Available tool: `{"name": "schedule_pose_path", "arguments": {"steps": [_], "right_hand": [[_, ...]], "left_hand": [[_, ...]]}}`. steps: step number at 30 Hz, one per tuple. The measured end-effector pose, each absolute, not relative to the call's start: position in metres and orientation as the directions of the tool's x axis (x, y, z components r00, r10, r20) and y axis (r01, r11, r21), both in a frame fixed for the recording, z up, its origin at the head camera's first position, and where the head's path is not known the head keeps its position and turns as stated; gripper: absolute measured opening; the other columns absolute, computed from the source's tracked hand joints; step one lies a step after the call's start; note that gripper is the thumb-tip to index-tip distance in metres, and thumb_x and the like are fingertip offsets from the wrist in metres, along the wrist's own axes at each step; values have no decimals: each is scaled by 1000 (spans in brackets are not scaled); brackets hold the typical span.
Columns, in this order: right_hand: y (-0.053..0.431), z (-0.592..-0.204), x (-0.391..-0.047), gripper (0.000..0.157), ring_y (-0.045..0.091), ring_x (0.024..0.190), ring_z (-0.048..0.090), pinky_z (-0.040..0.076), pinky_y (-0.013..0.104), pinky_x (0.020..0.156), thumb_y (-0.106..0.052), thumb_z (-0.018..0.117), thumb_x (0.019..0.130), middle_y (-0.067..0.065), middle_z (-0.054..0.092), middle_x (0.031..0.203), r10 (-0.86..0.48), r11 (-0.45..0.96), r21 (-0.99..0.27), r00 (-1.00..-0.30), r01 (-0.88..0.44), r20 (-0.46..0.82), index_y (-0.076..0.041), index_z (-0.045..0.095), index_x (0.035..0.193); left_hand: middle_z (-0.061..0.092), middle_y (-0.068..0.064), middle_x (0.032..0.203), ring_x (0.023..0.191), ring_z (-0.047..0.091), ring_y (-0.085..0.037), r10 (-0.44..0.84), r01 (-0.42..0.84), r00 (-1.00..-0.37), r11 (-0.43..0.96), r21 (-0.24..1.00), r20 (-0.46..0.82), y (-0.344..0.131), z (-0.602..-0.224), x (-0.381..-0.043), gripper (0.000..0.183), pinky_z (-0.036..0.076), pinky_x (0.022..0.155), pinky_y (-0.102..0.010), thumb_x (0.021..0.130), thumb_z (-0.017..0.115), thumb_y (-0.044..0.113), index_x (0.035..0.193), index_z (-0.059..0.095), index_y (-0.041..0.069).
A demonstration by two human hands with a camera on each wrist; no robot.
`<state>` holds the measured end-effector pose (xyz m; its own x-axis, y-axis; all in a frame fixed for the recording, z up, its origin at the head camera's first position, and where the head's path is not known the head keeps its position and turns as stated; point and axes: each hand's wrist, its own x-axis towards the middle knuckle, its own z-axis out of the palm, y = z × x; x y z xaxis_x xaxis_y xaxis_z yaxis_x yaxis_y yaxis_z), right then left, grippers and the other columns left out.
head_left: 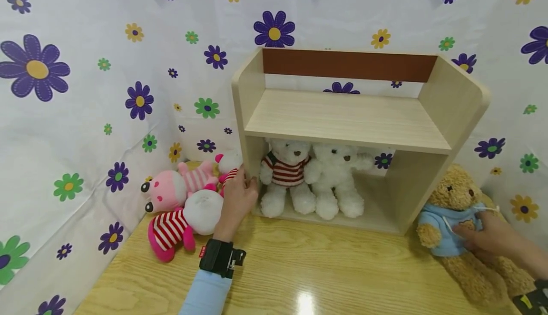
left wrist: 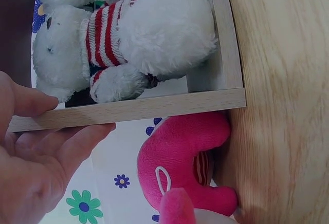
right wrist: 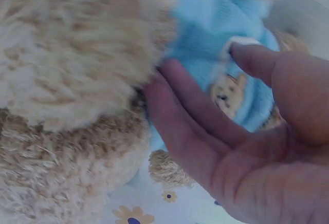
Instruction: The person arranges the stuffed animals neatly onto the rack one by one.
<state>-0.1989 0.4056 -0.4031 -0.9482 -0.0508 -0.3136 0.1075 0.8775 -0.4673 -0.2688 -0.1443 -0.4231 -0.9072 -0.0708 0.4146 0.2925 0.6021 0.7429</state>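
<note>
In the head view my left hand (head_left: 236, 198) holds the front edge of the left side panel of a small pale wooden shelf (head_left: 347, 115). The left wrist view shows the thumb on the inner side of this panel (left wrist: 154, 107) and the fingers on its outer side. At the right, my right hand (head_left: 492, 234) touches the front of a brown teddy bear (head_left: 455, 191) in a blue hoodie. In the right wrist view its fingers (right wrist: 190, 116) lie fairly straight, fingertips near the hoodie's lower edge, with the thumb apart on the hoodie.
In the lower compartment sit a white teddy bear (head_left: 288, 172) in a striped sweater and a plain white one (head_left: 340, 182). Several pink and white plush toys (head_left: 171, 189) lie left of the shelf on the wooden table (head_left: 274, 272). A flowered cloth (head_left: 85, 139) hangs behind.
</note>
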Motion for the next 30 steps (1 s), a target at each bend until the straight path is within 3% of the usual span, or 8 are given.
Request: {"name": "schedule_pose_path", "arguments": {"steps": [3,7,10,14,17,21,26,30], "right_hand": [[404,-410,-200,72,16,55,53,43,33,56,-49,61,99,1,54,61,-31,942,-333,-979,38,-200,22,49,101],[400,-415,-199,56,17,54,41,34,32,53,-41,76,90,3,38,61,-2,965,-262,-999,12,-54,5,45,80],[397,-418,-198,67,38,60,49,42,40,53,-35,80,85,27,45,72,41,961,-272,-999,43,-14,17,41,96],[395,-417,-200,116,49,73,57,50,48,60,-34,84,81,50,45,89,24,938,-346,-999,39,-49,35,6,133],[397,-417,-202,131,39,74,59,51,45,63,-39,85,81,43,50,89,-23,917,-398,-991,32,-132,35,-8,135],[398,-419,-204,134,35,74,59,51,43,63,-46,82,82,33,52,85,-10,910,-406,-978,77,-208,38,-9,132],[403,-422,-208,138,53,85,62,54,48,68,-53,75,87,55,47,101,20,898,-422,-968,128,-251,37,-19,132],[408,-420,-210,140,70,114,45,54,59,81,-58,68,91,66,19,131,9,863,-480,-954,159,-299,32,-30,133]], "left_hand": [[72,-26,115,95,72,-38,-59,292,-909,616,732,412,-146,-423,-270,40,59,79,-53,99,57,15,137,55,2],[73,-25,114,96,74,-37,-54,276,-914,645,713,403,-149,-419,-273,41,60,80,-53,96,60,18,134,58,2],[73,-25,115,100,74,-39,-54,255,-923,659,708,382,-151,-415,-276,47,60,83,-54,95,64,24,137,57,5],[69,-27,125,109,71,-42,-21,258,-931,668,698,364,-153,-409,-281,57,58,90,-57,98,63,33,146,49,7],[68,-28,126,107,71,-42,8,286,-925,675,680,381,-151,-408,-283,52,58,91,-58,101,60,29,145,48,4],[70,-32,118,98,73,-44,23,320,-909,679,661,416,-148,-407,-284,42,59,86,-58,101,57,20,137,53,-3],[70,-31,117,99,74,-43,21,320,-910,670,670,413,-146,-409,-283,40,58,88,-59,101,57,17,135,55,-4],[72,-29,114,95,74,-40,10,306,-914,671,675,405,-148,-411,-284,39,59,87,-58,101,57,16,135,55,-3]]}}
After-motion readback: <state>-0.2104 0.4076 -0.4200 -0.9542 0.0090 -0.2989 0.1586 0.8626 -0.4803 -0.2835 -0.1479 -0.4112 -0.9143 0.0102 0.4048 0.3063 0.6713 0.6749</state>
